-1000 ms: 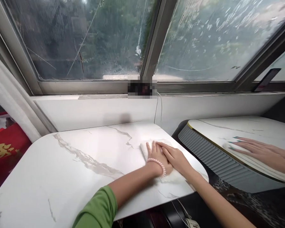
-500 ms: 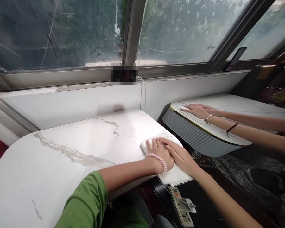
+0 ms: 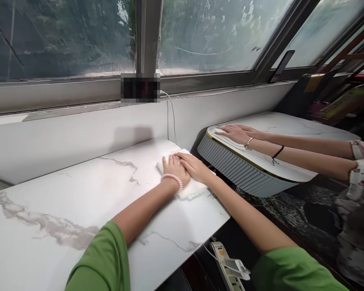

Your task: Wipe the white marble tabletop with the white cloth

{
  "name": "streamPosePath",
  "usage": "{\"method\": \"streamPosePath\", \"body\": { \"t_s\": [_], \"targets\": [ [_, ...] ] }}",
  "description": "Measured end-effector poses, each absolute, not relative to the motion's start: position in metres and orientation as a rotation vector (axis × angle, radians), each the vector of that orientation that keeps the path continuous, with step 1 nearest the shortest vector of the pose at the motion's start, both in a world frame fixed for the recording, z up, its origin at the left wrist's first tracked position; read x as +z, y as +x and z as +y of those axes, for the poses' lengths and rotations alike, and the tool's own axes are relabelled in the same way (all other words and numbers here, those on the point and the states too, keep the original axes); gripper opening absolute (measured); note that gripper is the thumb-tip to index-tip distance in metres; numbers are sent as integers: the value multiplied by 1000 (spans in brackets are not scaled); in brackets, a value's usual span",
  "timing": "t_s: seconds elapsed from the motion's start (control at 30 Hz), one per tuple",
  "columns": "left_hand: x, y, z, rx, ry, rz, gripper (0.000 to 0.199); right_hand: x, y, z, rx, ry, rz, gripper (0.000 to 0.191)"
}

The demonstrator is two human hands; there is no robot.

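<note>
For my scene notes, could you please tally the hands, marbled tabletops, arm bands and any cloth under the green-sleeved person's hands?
Hands: 4 (left hand, right hand, co-worker's near hand, co-worker's far hand)
Marbled tabletops: 2 (near tabletop, far tabletop)
Arm bands: 3 (pink bracelet, silver bracelet, black cord)
White cloth: 1
Total: 10

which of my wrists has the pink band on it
The one on your left hand, which lies on the white cloth: a pink coiled band circles that wrist. Your right hand, touching the left, has a bare wrist.
</note>
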State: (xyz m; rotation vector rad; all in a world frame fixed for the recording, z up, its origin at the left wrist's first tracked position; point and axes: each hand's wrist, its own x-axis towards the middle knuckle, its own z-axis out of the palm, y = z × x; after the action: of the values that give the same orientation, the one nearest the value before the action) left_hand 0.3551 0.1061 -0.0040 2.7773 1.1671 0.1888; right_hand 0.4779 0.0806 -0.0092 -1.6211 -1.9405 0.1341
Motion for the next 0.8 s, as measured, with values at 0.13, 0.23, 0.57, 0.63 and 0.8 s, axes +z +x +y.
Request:
{"method": "streamPosePath", "body": {
  "t_s": [0.13, 0.23, 0.57, 0.63, 0.8],
  "targets": [
    [-4, 352, 161, 203, 2784, 1214, 56, -9, 475, 139, 102, -1574, -1998, 39],
    [-4, 350, 193, 211, 2775, 1255, 55, -10, 475, 173, 98, -1540, -2007, 39],
    [-5, 351, 239, 270, 2765, 1258, 50, -11, 473, 215, 20, -1721, -1848, 38],
    [-5, 349, 238, 243, 2784, 1236, 51, -13, 473, 212, 43, -1740, -1819, 39],
    [-6, 342, 213, 212, 2879, 1199, 55, -20, 470, 195, 39, -1685, -1878, 42]
  ]
}}
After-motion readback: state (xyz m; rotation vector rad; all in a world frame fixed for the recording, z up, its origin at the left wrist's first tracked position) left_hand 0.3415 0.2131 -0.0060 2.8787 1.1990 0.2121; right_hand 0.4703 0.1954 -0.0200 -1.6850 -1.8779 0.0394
